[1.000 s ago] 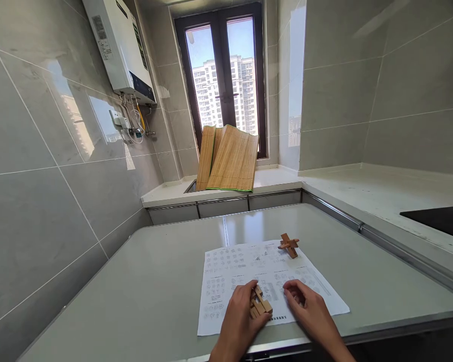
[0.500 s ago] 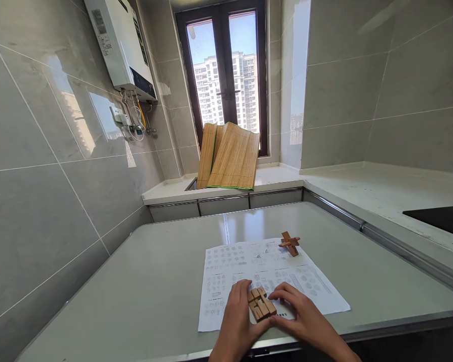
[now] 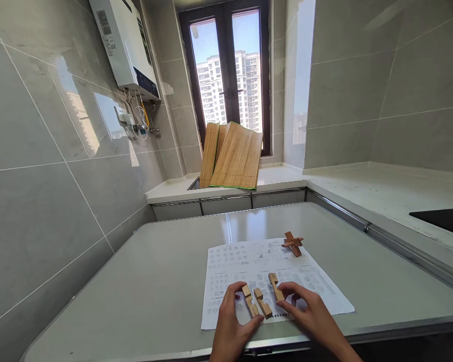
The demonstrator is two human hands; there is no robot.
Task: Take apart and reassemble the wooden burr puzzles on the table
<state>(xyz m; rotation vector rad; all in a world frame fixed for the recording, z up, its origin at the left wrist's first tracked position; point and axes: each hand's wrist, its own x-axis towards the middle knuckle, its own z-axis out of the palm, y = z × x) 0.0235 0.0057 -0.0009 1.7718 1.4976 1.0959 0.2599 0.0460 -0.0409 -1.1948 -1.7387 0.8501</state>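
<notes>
Three short notched wooden puzzle bars lie side by side on a printed instruction sheet [image 3: 256, 261] near the table's front edge. My left hand [image 3: 232, 324] curls around the left bar [image 3: 250, 300], thumb and fingers pinching it. Between my hands lies the middle bar [image 3: 263, 303], apart from the other two. My right hand [image 3: 309, 314] pinches the right bar [image 3: 275, 286] at its near end. Farther back, an assembled wooden cross puzzle [image 3: 293, 243] rests on the sheet's far right corner, untouched.
The grey table [image 3: 154, 281] meets a tiled wall on the left. Behind it, bamboo mats [image 3: 232, 158] lean against the window over a sink. A white counter with a black hob [image 3: 443, 221] runs along the right. A water heater [image 3: 126, 48] hangs upper left.
The wooden bars were bunched together between my hands; now they are spread apart into three separate pieces, my right hand drawing one to the right. The view shifted slightly.
</notes>
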